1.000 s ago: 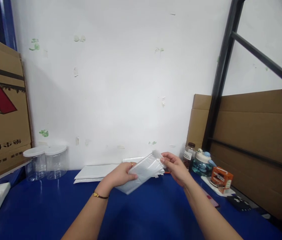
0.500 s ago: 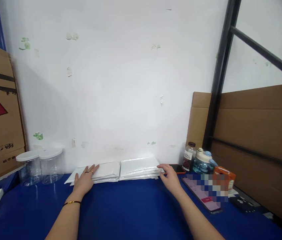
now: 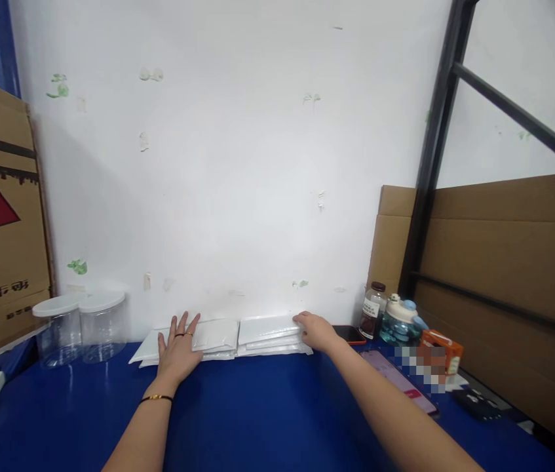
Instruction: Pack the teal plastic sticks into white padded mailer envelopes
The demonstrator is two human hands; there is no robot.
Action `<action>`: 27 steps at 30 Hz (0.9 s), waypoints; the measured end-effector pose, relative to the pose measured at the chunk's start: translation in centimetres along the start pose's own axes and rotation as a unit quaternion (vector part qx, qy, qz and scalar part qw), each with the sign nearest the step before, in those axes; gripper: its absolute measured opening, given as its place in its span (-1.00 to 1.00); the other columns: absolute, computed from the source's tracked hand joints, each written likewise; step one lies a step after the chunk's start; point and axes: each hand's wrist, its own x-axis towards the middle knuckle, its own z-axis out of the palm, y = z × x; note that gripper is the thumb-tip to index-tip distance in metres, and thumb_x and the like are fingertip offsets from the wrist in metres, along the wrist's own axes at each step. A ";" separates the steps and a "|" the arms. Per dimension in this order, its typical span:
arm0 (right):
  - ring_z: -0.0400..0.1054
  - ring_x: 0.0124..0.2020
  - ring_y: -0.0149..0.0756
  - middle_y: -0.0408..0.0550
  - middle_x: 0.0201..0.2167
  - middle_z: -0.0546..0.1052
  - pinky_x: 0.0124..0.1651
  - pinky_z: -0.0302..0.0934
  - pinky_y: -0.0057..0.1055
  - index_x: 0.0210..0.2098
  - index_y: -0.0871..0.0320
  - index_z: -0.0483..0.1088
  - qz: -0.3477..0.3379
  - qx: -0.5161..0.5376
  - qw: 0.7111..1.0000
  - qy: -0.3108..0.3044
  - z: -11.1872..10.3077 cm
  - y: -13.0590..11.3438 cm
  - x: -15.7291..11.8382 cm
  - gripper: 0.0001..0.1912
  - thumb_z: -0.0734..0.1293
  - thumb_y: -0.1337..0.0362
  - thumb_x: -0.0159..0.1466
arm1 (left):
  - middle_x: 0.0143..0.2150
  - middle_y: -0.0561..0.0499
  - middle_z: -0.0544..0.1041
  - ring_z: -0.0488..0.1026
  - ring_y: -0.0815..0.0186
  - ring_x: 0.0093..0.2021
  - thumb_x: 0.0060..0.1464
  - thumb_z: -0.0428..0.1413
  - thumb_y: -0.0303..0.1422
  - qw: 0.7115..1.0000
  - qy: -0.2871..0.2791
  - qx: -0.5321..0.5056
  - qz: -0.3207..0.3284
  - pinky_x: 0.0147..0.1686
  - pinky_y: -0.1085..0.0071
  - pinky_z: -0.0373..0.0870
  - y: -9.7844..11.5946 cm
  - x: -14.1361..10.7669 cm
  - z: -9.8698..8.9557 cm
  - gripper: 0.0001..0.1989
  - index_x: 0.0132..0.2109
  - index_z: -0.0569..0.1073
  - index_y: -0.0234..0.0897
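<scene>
remote view here: white packets lie in a left stack at 7 o'clock and a right stack at 6. my left hand is spread over the first; my right hand curls at the other's 3 o'clock end, can't tell if it's pinching. stacking looks mostly done, though layers sit uneven.

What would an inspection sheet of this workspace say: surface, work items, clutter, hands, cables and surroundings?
Surface: blue tabletop.
Work items: white flat packets in a left stack and a right stack, side by side.
Clutter: clear jars left; brown-lidded bottle, blue bottle, lit phone, orange box right.
Left hand: fingers spread over the left stack.
Right hand: at the right stack's right end; grip unclear.
Cables: nothing seen.
Surroundings: white wall, cardboard both sides, black frame right.
</scene>
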 end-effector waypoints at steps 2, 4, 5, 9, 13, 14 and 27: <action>0.34 -0.09 -0.18 0.01 -0.10 0.47 -0.07 0.13 -0.39 -0.07 0.12 0.41 0.010 0.013 1.000 0.015 -0.5 0.3 0.1 -0.55 0.22 0.47 0.04 | 0.37 0.02 -0.20 -0.40 0.08 0.34 -0.13 -0.02 -0.44 1.000 0.010 -0.011 0.007 0.21 -0.12 -0.32 0.4 0.0 -0.4 -0.22 0.29 -0.03 -0.08; 0.34 -0.09 -0.17 0.03 -0.13 0.49 -0.06 0.12 -0.37 -0.08 0.13 0.41 0.027 0.013 0.999 0.032 -1.1 0.4 0.2 -0.60 0.19 0.44 0.11 | 0.37 0.01 -0.19 -0.39 0.08 0.34 -0.08 0.00 -0.38 1.000 0.008 -0.018 0.018 0.21 -0.11 -0.33 0.7 -0.1 -0.6 -0.26 0.28 -0.01 -0.08; 0.33 -0.09 -0.17 0.04 -0.12 0.49 -0.06 0.11 -0.35 -0.06 0.14 0.39 0.035 0.012 0.998 0.046 -1.6 0.5 0.2 -0.60 0.16 0.43 0.14 | 0.36 0.00 -0.18 -0.39 0.07 0.34 -0.06 0.01 -0.33 0.999 0.009 -0.022 0.027 0.21 -0.11 -0.33 1.0 -0.1 -0.7 -0.27 0.28 0.00 -0.08; 0.32 -0.13 -0.22 0.00 -0.11 0.47 -0.08 0.12 -0.36 -0.04 0.14 0.33 0.009 0.094 0.980 0.178 -4.0 0.1 -0.4 -0.62 0.09 0.39 0.21 | 0.36 -0.08 -0.18 -0.39 -0.02 0.33 -0.09 0.09 -0.06 0.996 0.057 -0.049 0.057 0.20 -0.11 -0.36 2.6 0.1 -2.5 -0.18 0.28 0.00 -0.14; 0.31 -0.35 -0.30 -0.09 -0.31 0.48 -0.30 0.15 -0.44 -0.16 0.15 0.37 -0.005 0.239 0.941 0.239 -6.5 -1.4 -2.7 -0.70 0.11 0.32 0.19 | 0.36 -0.12 -0.20 -0.34 -0.02 0.33 -0.19 0.14 0.05 0.980 0.134 -0.081 0.124 0.22 -0.06 -0.29 6.5 -0.1 -6.3 0.00 0.30 -0.13 -0.15; 0.29 -0.42 -0.33 -0.12 -0.37 0.47 -0.37 0.12 -0.46 -0.18 0.15 0.38 0.002 0.269 0.935 0.229 -6.9 -1.9 -3.4 -0.71 0.11 0.30 0.19 | 0.36 -0.12 -0.21 -0.34 -0.03 0.33 -0.24 0.17 0.06 0.973 0.144 -0.078 0.161 0.22 -0.06 -0.31 7.9 -0.4 -7.2 0.06 0.31 -0.16 -0.15; 0.34 -0.47 -0.34 -0.12 -0.47 0.49 -0.40 0.19 -0.47 -0.24 0.20 0.35 0.170 0.741 0.647 0.049 1.0 -2.6 -7.6 -0.68 0.37 0.27 -0.01 | 0.00 -0.10 0.34 0.32 0.15 -0.03 -0.28 0.15 -0.53 0.927 -0.101 0.066 0.354 -0.01 0.21 0.08 16.3 -5.5 -5.8 -0.08 0.25 0.01 0.00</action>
